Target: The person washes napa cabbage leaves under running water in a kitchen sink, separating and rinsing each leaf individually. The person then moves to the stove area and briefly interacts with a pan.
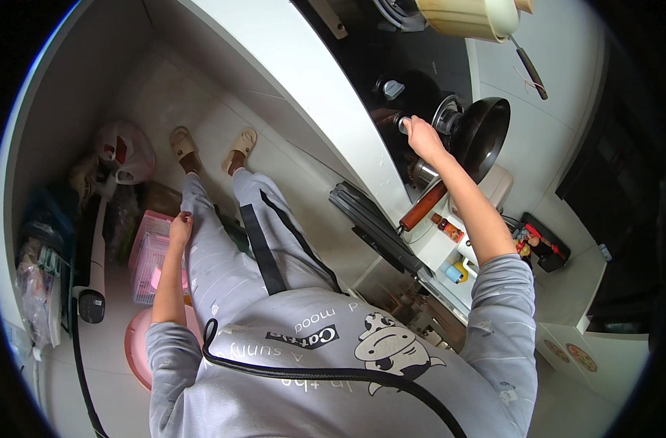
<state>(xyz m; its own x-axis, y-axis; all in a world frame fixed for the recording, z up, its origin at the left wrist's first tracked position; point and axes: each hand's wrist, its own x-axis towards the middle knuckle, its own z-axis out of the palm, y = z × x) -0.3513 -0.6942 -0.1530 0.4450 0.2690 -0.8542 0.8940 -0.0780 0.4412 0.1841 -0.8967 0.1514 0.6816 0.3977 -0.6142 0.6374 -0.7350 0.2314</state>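
Note:
My right hand [423, 140] reaches over the black gas cooktop [360, 52], its fingers closed on a round control knob [403, 125]. A second knob [393, 89] sits farther along the cooktop. Beyond the hand, a dark wok [483, 137] rests on the near burner [448, 117], and its wooden handle [423, 207] passes under my forearm towards the counter edge. Close to that handle is a shiny metal container [425, 174], partly hidden by my arm. My left hand [181, 227] hangs beside my left thigh, fingers curled, with nothing visible in it.
A cream pot [464, 16] stands on the far burner. The counter holds a red-labelled bottle [448, 227] and a blue cup [454, 274]. Dark folded panels [374, 224] lean by the cabinet. On the floor are a pink wire cage [152, 257], a pink basin [140, 345] and plastic bags [126, 153].

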